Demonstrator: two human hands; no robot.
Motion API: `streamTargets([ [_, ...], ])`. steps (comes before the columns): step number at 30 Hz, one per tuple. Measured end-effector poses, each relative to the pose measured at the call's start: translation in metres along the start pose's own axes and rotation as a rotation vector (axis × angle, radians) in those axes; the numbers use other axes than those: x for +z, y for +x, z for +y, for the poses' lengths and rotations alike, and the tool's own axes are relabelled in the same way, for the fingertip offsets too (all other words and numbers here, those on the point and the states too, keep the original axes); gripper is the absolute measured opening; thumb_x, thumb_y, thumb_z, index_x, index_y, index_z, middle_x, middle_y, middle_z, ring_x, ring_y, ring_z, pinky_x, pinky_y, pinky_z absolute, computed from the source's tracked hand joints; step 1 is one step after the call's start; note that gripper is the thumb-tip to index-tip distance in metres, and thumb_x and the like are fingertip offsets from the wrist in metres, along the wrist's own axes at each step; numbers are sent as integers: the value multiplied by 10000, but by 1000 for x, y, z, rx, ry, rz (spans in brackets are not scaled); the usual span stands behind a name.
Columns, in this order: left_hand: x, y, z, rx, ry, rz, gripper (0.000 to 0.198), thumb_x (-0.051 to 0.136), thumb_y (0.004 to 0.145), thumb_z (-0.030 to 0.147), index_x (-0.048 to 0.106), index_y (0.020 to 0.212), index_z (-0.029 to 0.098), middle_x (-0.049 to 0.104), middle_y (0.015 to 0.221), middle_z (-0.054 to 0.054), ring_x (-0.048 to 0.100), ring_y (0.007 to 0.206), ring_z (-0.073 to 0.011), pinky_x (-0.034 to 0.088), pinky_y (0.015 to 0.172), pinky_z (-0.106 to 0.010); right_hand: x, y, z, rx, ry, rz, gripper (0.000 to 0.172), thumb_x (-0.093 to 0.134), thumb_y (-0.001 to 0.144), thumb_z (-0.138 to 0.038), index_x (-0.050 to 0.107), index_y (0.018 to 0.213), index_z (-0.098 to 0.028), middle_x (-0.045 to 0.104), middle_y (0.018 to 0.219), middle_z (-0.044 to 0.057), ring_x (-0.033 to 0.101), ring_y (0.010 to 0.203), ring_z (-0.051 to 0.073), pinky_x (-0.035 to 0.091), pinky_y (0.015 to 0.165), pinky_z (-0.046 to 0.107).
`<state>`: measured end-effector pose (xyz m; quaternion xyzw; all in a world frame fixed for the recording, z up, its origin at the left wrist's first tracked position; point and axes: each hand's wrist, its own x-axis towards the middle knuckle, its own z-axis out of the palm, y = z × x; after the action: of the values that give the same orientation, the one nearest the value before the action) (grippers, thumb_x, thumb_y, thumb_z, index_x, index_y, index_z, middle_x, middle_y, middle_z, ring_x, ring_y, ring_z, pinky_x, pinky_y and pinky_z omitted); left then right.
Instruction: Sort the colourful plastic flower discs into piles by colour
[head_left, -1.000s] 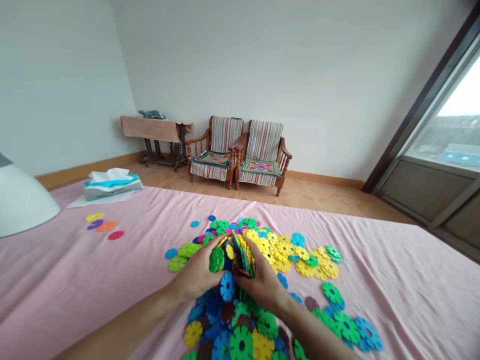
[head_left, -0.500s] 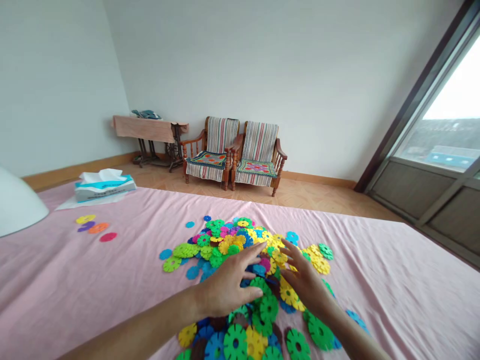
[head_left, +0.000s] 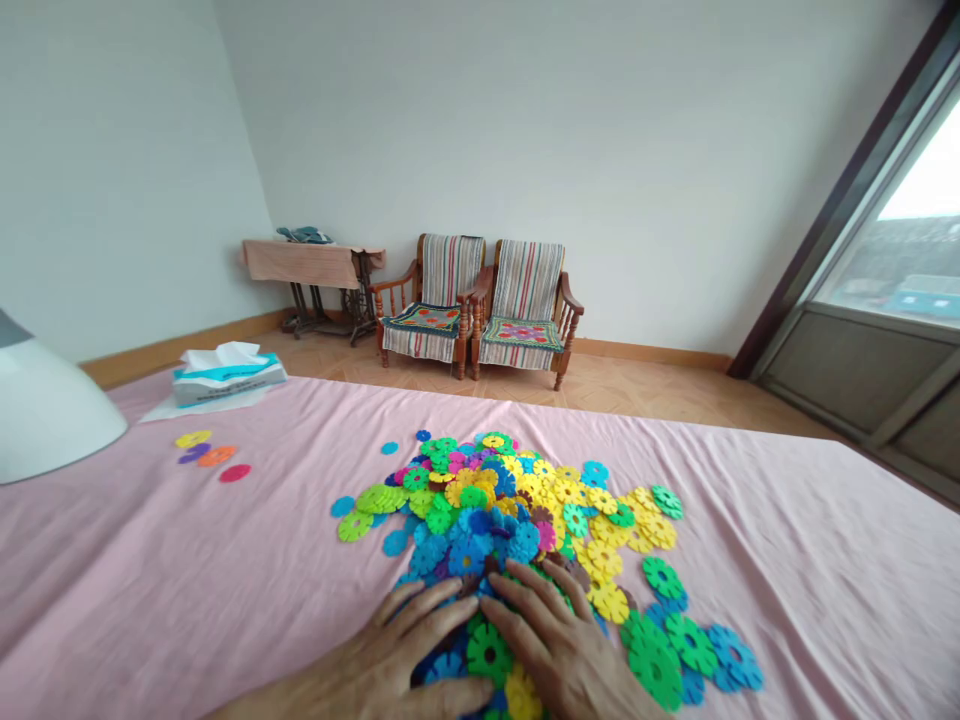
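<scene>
A loose heap of notched plastic discs (head_left: 469,552) in blue, green, yellow, pink and brown spreads over the pink cloth (head_left: 225,600). My left hand (head_left: 409,640) lies palm down on the near part of the heap, fingers spread. Beside it, my right hand (head_left: 555,635) also rests flat on the discs with its fingers apart. The tips of the two hands almost meet. Between them a green disc (head_left: 489,652) shows. Discs beneath both palms are hidden. Neither hand grips anything.
Several single discs, among them a red one (head_left: 235,473), lie apart at the left. Behind them stands a tissue box (head_left: 229,382). A white rounded lamp-like object (head_left: 56,420) is at the left edge. Past the cloth are two wooden armchairs (head_left: 525,300) and a cloth-covered sewing table (head_left: 300,262).
Both hands have come down and back toward me, from above the heap's middle onto its near part. The view has shifted slightly left.
</scene>
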<state>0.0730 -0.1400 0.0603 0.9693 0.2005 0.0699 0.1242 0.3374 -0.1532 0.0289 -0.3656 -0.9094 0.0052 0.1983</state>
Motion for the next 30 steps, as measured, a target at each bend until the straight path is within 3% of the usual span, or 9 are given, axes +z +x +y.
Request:
streamTargets([
  [3, 8, 19, -7, -25, 66, -5, 749, 696, 797, 285, 308, 1429, 390, 312, 1510, -69, 368, 1321, -347, 379, 1043, -512, 1, 0, 4, 141, 0, -2, 600, 632, 781, -405, 477, 1337, -237, 542, 1350, 99, 458, 1256, 330, 361, 1035, 540],
  [7, 17, 54, -18, -15, 161, 26, 627, 589, 841, 134, 365, 1395, 324, 400, 1431, -108, 439, 1252, -319, 412, 1014, -491, -8, -6, 11, 363, -21, 69, 296, 552, 844, -282, 604, 1128, -214, 582, 1275, 105, 526, 1172, 292, 435, 976, 491],
  [10, 19, 79, -24, -6, 164, 83, 491, 545, 833, 86, 472, 1291, 249, 482, 1311, -114, 495, 1163, -290, 441, 985, -437, -4, -14, 20, 446, -20, 156, 205, 495, 870, -214, 598, 1047, -216, 611, 1182, 98, 594, 1037, 249, 508, 871, 432],
  [15, 11, 114, -37, -106, -23, 297, 268, 471, 885, 115, 561, 1108, 232, 548, 1069, -49, 560, 993, -193, 486, 882, -308, 9, -26, 33, 448, -43, 304, 231, 491, 870, -197, 546, 1090, -240, 611, 1140, 77, 593, 1033, 238, 516, 864, 408],
  [19, 0, 136, -66, -224, -64, 483, 328, 553, 868, 205, 547, 1194, 236, 544, 1157, -63, 531, 1085, -214, 436, 962, -350, 12, -28, 36, 459, -47, 327, 260, 499, 868, -196, 523, 1122, -246, 598, 1172, 72, 570, 1086, 247, 500, 902, 428],
  [22, -5, 146, -92, -344, -16, 454, 437, 602, 853, 345, 524, 1262, 216, 544, 1245, -86, 487, 1171, -249, 384, 1016, -380, 11, -28, 37, 471, -45, 330, 266, 492, 873, -194, 509, 1133, -249, 589, 1188, 71, 557, 1104, 252, 490, 915, 448],
  [25, -2, 149, -106, -444, 18, 391, 526, 535, 863, 509, 547, 1262, 167, 584, 1211, -136, 512, 1133, -319, 380, 983, -472, 10, -28, 37, 496, -32, 351, 280, 487, 876, -188, 491, 1148, -251, 583, 1195, 71, 550, 1110, 249, 490, 908, 448],
  [30, 13, 155, -84, -454, 25, 334, 681, 546, 791, 636, 518, 1312, 197, 596, 1162, -148, 503, 1118, -357, 376, 955, -520, 3, -26, 32, 488, -36, 396, 439, 534, 858, -253, 410, 1279, -249, 548, 1268, 92, 505, 1170, 273, 454, 937, 462],
])
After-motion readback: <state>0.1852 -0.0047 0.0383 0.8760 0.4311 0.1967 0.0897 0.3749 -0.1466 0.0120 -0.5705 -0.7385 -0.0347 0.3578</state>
